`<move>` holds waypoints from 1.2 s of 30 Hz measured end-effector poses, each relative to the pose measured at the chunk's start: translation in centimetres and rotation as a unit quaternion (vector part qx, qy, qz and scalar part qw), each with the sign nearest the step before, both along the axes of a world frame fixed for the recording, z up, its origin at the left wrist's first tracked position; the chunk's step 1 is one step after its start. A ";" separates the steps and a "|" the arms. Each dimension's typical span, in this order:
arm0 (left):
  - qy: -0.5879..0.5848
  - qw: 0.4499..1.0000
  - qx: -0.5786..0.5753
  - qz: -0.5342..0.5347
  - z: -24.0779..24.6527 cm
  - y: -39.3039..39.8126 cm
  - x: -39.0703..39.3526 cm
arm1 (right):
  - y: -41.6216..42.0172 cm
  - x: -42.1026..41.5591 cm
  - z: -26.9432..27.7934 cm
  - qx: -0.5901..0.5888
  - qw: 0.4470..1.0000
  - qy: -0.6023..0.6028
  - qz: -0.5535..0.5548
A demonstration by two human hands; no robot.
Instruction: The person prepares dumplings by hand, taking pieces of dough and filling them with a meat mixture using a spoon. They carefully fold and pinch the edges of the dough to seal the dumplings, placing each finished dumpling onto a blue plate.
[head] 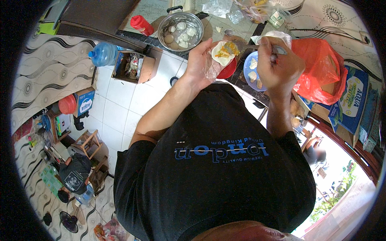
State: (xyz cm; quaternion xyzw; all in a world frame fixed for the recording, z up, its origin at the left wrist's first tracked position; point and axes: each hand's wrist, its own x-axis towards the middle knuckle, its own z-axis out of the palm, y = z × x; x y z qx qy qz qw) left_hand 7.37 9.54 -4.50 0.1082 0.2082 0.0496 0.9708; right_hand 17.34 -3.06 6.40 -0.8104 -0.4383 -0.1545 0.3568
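In my left hand (202,61), on the floury palm and fingers, lies a flat round of pale dough (224,61) topped with orange-yellow shredded filling (226,49). My right hand (280,63) is closed around the handle of what looks like a spoon (251,47), its front end at the filling. Beneath the dough, partly hidden, is a red bowl (228,70). Under my right hand sits a blue plate (248,61) with several pale folded dough pieces (252,76). Beyond my left hand, a metal pot (161,36) contains several floury dough balls (181,26).
A red lidded container (141,25) stands beside the pot. Clear plastic bags (217,7) lie at the counter's back. A red plastic bag (316,69) is on the right, near cardboard boxes (349,96). An open carton (147,69) sits on the tiled floor. Another person (75,174) is at lower left.
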 end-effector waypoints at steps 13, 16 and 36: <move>0.013 1.000 -0.017 0.001 0.8 0.3 -0.1 | -2.5 -0.2 -2.8 0.119 0.984 0.125 -0.041; -0.004 1.000 -0.014 -0.006 0.4 0.5 -0.3 | -2.9 -0.3 -3.9 0.113 0.986 0.122 -0.030; 0.063 0.997 -0.001 0.043 -2.7 1.4 -2.3 | -9.2 3.4 -30.5 -0.094 0.900 0.368 -0.214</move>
